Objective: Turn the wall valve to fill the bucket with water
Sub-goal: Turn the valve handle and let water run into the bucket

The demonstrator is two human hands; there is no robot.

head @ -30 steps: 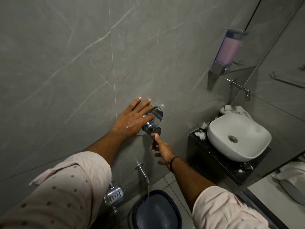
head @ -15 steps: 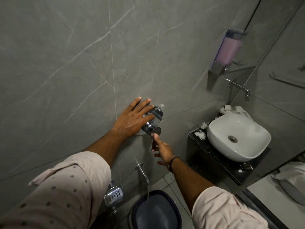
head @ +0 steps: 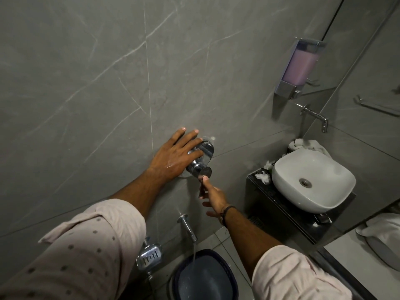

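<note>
A chrome wall valve (head: 200,162) sticks out of the grey tiled wall at mid-frame. My left hand (head: 175,155) lies flat on the wall just left of it, fingers spread and resting against the valve's round plate. My right hand (head: 213,197) reaches up from below, its thumb and a fingertip touching the valve's lever under the knob. Lower down, a chrome spout (head: 187,227) pours a thin stream of water into a dark blue bucket (head: 204,278) on the floor.
A white basin (head: 311,180) sits on a dark counter (head: 285,215) at the right, with a wall tap (head: 315,115) and a pink soap dispenser (head: 299,68) above it. A chrome soap dish (head: 149,255) hangs left of the bucket. A mirror (head: 368,105) covers the right wall.
</note>
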